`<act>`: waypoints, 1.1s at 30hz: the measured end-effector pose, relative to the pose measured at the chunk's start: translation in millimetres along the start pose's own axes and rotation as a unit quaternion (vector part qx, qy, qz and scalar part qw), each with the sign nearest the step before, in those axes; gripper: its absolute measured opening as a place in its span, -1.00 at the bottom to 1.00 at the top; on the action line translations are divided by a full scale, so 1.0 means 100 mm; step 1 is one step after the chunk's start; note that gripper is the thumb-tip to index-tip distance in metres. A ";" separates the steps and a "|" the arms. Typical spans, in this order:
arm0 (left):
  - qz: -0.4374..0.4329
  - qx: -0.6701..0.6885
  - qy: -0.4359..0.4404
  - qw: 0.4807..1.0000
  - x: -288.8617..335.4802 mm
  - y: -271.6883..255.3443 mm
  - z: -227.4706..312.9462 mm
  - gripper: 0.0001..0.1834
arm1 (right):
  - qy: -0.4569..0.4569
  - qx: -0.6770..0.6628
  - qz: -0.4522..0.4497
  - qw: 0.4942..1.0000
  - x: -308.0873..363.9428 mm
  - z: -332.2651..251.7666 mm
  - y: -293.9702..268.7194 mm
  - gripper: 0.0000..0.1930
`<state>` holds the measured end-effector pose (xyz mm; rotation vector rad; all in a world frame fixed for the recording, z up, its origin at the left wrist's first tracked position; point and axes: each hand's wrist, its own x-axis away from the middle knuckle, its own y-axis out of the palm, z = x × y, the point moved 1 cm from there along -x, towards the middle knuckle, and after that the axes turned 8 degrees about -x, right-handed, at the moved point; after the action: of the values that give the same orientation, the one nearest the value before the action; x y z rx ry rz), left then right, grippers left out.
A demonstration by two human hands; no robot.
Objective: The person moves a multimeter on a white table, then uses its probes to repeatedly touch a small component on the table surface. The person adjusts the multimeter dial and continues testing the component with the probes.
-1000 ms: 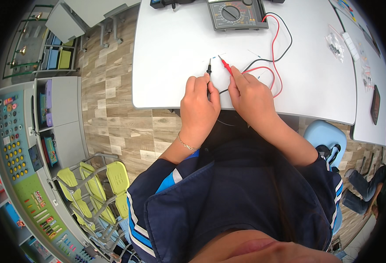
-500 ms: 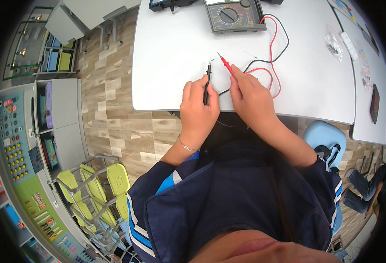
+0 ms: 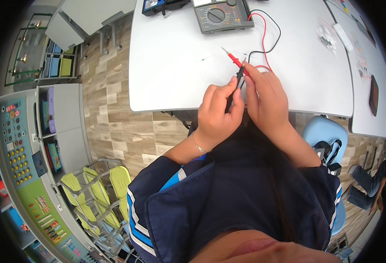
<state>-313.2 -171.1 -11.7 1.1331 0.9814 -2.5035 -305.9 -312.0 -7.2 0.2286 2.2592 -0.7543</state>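
My left hand [image 3: 219, 111] is closed around a black test probe [image 3: 240, 75], which points up and to the right. Its tip is beside the fingers of my right hand [image 3: 268, 98]. Those fingers are closed on a red test probe [image 3: 233, 58], whose metal tip points up-left above the white table [image 3: 166, 83]. Whether the two probes touch cannot be made out. A small blue resistor with thin leads [image 3: 203, 59] lies left of the red tip. Another small leaded component [image 3: 246, 54] lies right of it. Red and black leads run to an analog multimeter [image 3: 216, 16].
A dark case [image 3: 160, 6] sits at the table's far left. Clear bags of small parts [image 3: 327, 38] and a dark flat object [image 3: 373, 97] are at the right. A blue chair [image 3: 324, 133] stands near the right edge, green chairs [image 3: 98, 193] at left.
My left hand has moved right with the black probe, away from the blue resistor and close to my right hand. The right hand has shifted slightly right. The whole view has shifted a little.
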 end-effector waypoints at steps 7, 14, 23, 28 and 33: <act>0.003 0.024 0.037 0.999 0.06 0.07 0.09 -0.72 | 0.045 -0.148 -0.152 0.976 -0.03 0.22 -0.17 -0.69; -0.028 0.049 0.033 0.998 0.23 0.04 -0.08 -0.69 | 0.063 -0.085 -0.085 0.991 0.07 0.31 -0.26 -0.68; -0.052 0.085 -0.029 0.995 0.13 0.18 -0.14 -0.72 | 0.159 -0.115 -0.016 0.980 0.13 0.44 -0.33 -0.73; -0.136 0.085 0.009 0.987 -0.01 0.35 -0.01 -0.73 | 0.190 -0.095 0.026 0.977 0.15 0.49 -0.36 -0.75; -0.164 0.068 0.051 0.983 -0.06 0.51 0.05 -0.71 | 0.207 -0.060 0.053 0.975 0.17 0.54 -0.43 -0.77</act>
<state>-289.5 -213.7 -29.9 1.2390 1.1201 -2.8339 -301.5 -379.3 -29.9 0.4819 2.6483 -0.5469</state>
